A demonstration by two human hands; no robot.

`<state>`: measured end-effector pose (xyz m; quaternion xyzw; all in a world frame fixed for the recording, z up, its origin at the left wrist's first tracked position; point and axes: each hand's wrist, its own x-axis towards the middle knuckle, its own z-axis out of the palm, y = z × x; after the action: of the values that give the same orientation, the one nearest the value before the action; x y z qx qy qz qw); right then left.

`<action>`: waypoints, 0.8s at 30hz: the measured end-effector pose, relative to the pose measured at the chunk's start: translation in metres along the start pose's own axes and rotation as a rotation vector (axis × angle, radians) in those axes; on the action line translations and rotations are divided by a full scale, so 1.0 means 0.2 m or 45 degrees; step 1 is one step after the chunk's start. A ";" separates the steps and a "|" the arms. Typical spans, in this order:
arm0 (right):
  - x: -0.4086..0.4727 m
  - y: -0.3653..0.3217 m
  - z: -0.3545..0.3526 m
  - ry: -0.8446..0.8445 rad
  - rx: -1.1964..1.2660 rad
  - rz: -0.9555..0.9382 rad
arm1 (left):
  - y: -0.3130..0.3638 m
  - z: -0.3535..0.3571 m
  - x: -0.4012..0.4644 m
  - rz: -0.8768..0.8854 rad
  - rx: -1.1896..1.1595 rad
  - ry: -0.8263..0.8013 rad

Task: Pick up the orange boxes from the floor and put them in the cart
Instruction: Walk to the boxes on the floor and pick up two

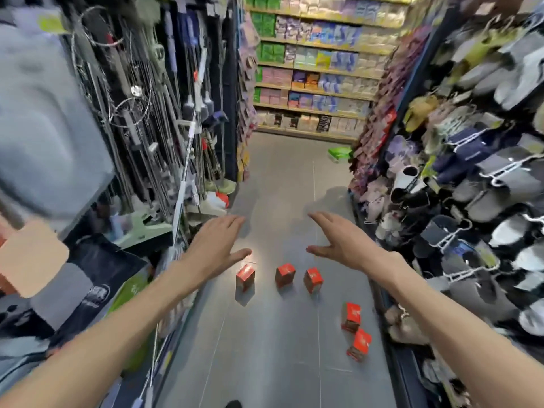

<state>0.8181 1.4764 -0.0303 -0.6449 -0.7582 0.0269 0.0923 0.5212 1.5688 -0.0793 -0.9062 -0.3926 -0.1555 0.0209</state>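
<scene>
Floor (279, 363): orange boxes (285, 274) below empty hands (338, 242).

Both bare arms outstretched, left hand (215, 245) and right hand (338, 242) open, palms down.

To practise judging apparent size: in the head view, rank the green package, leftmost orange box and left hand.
1. left hand, nearest camera
2. leftmost orange box
3. green package, similar; distance makes it unsure

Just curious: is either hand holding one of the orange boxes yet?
No: the left hand and right hand are open and empty above the orange boxes on the floor.
</scene>
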 end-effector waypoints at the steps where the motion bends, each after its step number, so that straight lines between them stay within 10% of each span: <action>1: 0.12 0.06 0.02 -0.001 0.004 0.013 | -0.07 0.05 0.12 0.005 -0.006 -0.014; 24: 2.02 1.75 1.23 -0.358 0.302 0.169 | -0.97 1.87 1.90 -0.262 -0.350 -0.325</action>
<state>1.0546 1.9517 -0.2854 -0.6679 -0.7111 0.2118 0.0588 0.7248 2.0305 -0.3386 -0.8681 -0.4574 -0.0927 -0.1688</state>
